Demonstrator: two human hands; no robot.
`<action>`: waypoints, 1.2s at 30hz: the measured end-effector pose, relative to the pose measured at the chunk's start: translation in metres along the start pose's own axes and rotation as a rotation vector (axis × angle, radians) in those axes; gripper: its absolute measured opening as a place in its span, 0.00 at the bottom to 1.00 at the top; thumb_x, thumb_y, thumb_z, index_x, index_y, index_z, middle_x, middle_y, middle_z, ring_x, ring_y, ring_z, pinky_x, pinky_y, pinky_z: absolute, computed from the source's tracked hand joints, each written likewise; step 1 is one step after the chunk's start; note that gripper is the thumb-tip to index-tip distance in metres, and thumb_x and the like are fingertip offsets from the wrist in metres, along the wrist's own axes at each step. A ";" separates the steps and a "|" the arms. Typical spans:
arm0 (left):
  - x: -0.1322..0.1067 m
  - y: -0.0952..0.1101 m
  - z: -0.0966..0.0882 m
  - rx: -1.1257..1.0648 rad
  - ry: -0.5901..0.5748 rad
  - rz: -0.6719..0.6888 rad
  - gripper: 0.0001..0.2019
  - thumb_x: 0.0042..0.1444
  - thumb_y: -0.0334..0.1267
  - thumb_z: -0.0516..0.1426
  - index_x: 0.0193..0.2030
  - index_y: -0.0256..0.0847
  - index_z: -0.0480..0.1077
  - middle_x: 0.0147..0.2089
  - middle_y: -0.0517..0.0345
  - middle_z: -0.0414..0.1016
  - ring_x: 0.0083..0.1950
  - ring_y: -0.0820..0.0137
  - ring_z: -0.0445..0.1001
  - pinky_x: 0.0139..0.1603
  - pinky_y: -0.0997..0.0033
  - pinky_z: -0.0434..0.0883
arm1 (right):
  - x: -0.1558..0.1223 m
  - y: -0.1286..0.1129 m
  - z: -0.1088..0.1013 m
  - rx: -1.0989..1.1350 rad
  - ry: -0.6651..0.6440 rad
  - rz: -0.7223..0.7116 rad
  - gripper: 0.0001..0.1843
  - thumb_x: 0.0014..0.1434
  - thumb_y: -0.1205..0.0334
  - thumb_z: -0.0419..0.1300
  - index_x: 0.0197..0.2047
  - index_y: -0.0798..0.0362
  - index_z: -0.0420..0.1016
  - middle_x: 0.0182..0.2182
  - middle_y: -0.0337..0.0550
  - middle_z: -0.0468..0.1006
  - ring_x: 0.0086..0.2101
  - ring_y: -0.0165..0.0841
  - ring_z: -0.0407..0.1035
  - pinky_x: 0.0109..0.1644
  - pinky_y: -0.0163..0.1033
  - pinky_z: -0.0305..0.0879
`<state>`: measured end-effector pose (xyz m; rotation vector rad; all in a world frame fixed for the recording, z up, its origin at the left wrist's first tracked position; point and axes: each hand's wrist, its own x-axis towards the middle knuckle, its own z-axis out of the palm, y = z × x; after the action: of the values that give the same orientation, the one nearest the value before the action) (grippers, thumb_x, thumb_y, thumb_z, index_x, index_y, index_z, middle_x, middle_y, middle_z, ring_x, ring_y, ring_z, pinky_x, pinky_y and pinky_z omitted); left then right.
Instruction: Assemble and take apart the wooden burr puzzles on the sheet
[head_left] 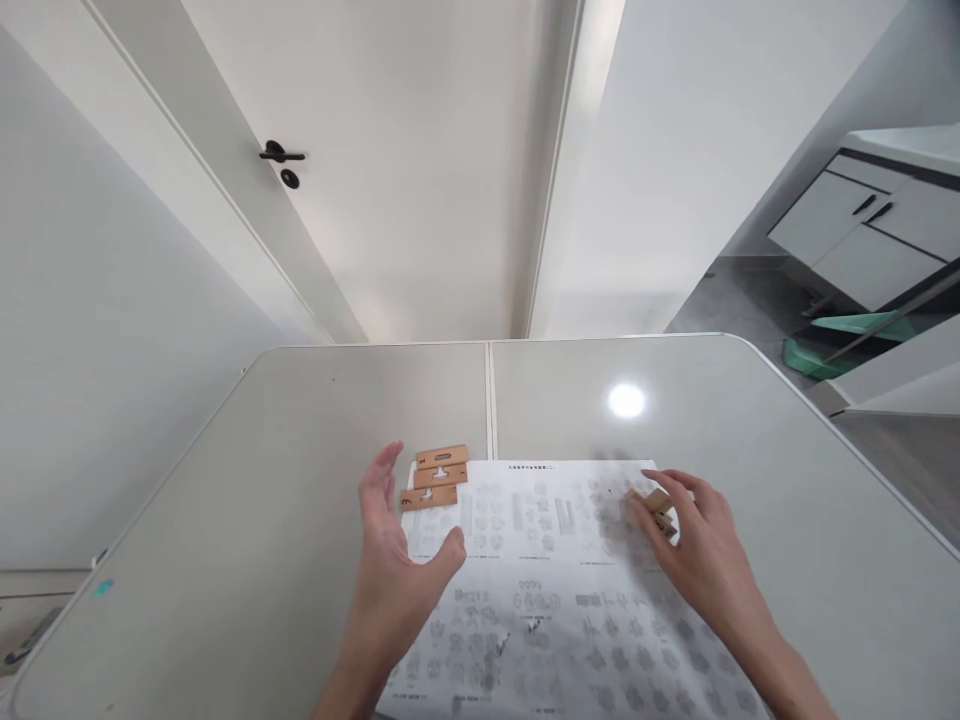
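A printed instruction sheet [555, 590] with rows of small diagrams lies on the grey table [300, 450]. My left hand [394, 555] hovers open over the sheet's left edge, fingers straight and thumb spread. Just beyond its fingertips, three flat notched wooden pieces [436, 477] lie side by side at the sheet's top left corner. My right hand [697, 550] rests on the sheet's right side, its fingers closed round a small cluster of wooden pieces [654, 508].
The table has a seam down its middle and rounded far corners. Behind it stand a white door with a black handle [281, 155] and white walls. Grey cabinets [862, 230] and a green dustpan [840, 340] are at the right.
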<state>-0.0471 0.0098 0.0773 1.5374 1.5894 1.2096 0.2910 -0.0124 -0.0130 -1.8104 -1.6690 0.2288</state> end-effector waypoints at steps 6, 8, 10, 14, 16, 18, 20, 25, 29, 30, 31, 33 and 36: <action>-0.003 0.001 0.005 0.028 -0.013 -0.025 0.42 0.56 0.35 0.63 0.75 0.56 0.51 0.76 0.49 0.58 0.80 0.50 0.54 0.78 0.39 0.59 | -0.011 0.017 0.007 0.133 -0.135 0.170 0.21 0.73 0.42 0.54 0.52 0.44 0.81 0.54 0.53 0.76 0.35 0.41 0.77 0.30 0.45 0.76; -0.006 0.000 0.006 0.029 -0.023 -0.053 0.40 0.57 0.35 0.63 0.74 0.55 0.52 0.75 0.48 0.59 0.79 0.50 0.56 0.77 0.40 0.62 | -0.014 0.019 0.008 0.163 -0.116 0.182 0.21 0.73 0.42 0.53 0.53 0.44 0.81 0.54 0.53 0.77 0.35 0.41 0.77 0.31 0.45 0.76; -0.010 -0.004 0.007 0.035 -0.047 -0.065 0.37 0.59 0.36 0.63 0.73 0.55 0.54 0.75 0.48 0.60 0.78 0.50 0.58 0.74 0.41 0.66 | -0.015 0.023 0.006 0.181 -0.116 0.175 0.22 0.73 0.42 0.53 0.56 0.44 0.80 0.55 0.52 0.78 0.38 0.43 0.79 0.32 0.45 0.77; -0.020 -0.014 0.010 0.065 -0.102 -0.057 0.33 0.62 0.37 0.63 0.71 0.55 0.57 0.74 0.48 0.62 0.75 0.49 0.63 0.70 0.40 0.70 | -0.016 0.026 -0.001 0.239 -0.145 0.187 0.22 0.71 0.40 0.55 0.56 0.43 0.81 0.54 0.50 0.81 0.44 0.46 0.81 0.37 0.46 0.79; -0.024 -0.017 0.012 0.078 -0.152 -0.050 0.30 0.63 0.38 0.61 0.70 0.56 0.58 0.74 0.48 0.63 0.75 0.49 0.63 0.70 0.38 0.69 | -0.015 0.018 -0.003 0.269 -0.145 0.220 0.22 0.69 0.39 0.58 0.53 0.43 0.82 0.52 0.49 0.84 0.45 0.47 0.82 0.42 0.47 0.81; -0.029 -0.018 0.014 0.088 -0.213 -0.032 0.26 0.65 0.39 0.60 0.68 0.56 0.60 0.72 0.50 0.65 0.75 0.51 0.64 0.72 0.38 0.67 | -0.015 0.002 -0.005 0.302 -0.128 0.244 0.22 0.67 0.38 0.61 0.50 0.44 0.83 0.50 0.48 0.85 0.45 0.48 0.83 0.47 0.49 0.81; -0.035 -0.018 0.016 0.085 -0.262 -0.011 0.23 0.66 0.40 0.59 0.66 0.56 0.62 0.71 0.50 0.67 0.74 0.52 0.65 0.72 0.38 0.67 | -0.015 -0.020 -0.005 0.363 -0.136 0.238 0.21 0.66 0.38 0.63 0.50 0.45 0.82 0.49 0.48 0.85 0.46 0.48 0.82 0.49 0.49 0.81; -0.052 -0.017 0.019 0.041 -0.415 -0.073 0.23 0.68 0.47 0.59 0.68 0.55 0.62 0.70 0.49 0.70 0.71 0.51 0.70 0.65 0.44 0.75 | -0.015 -0.086 -0.001 0.554 -0.221 0.120 0.16 0.67 0.43 0.65 0.49 0.45 0.82 0.46 0.48 0.86 0.46 0.47 0.82 0.49 0.48 0.83; -0.058 -0.018 0.017 -0.085 -0.478 -0.110 0.31 0.65 0.47 0.62 0.73 0.53 0.58 0.73 0.48 0.68 0.73 0.51 0.69 0.72 0.43 0.68 | -0.016 -0.127 0.005 0.673 -0.317 0.069 0.13 0.68 0.47 0.65 0.50 0.44 0.82 0.46 0.48 0.85 0.47 0.46 0.81 0.50 0.47 0.83; -0.059 -0.019 0.015 -0.131 -0.495 -0.119 0.34 0.64 0.47 0.63 0.74 0.53 0.57 0.74 0.48 0.67 0.73 0.51 0.68 0.73 0.43 0.67 | -0.016 -0.134 0.006 0.696 -0.336 0.066 0.13 0.68 0.48 0.65 0.50 0.44 0.82 0.46 0.48 0.85 0.47 0.46 0.81 0.50 0.47 0.83; -0.058 -0.020 0.013 -0.176 -0.508 -0.126 0.35 0.64 0.47 0.63 0.75 0.53 0.56 0.74 0.48 0.66 0.74 0.52 0.67 0.74 0.44 0.67 | -0.017 -0.139 0.007 0.722 -0.356 0.067 0.13 0.68 0.48 0.65 0.51 0.44 0.83 0.47 0.48 0.85 0.46 0.46 0.81 0.50 0.48 0.83; -0.058 -0.022 0.009 -0.242 -0.513 -0.141 0.36 0.63 0.46 0.64 0.75 0.54 0.56 0.75 0.49 0.66 0.74 0.52 0.67 0.74 0.46 0.66 | -0.019 -0.148 0.009 0.770 -0.396 0.078 0.14 0.68 0.48 0.66 0.53 0.44 0.82 0.48 0.49 0.84 0.46 0.46 0.81 0.50 0.48 0.83; -0.057 -0.024 0.003 -0.286 -0.465 -0.190 0.35 0.61 0.45 0.66 0.73 0.51 0.61 0.73 0.49 0.68 0.73 0.52 0.68 0.74 0.48 0.66 | -0.021 -0.153 0.010 0.788 -0.484 0.104 0.16 0.70 0.47 0.63 0.56 0.44 0.80 0.52 0.50 0.82 0.49 0.45 0.80 0.54 0.48 0.80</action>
<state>-0.0464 -0.0431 0.0451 1.3275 1.1699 0.8521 0.1558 -0.0334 0.0593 -1.2757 -1.4610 1.2590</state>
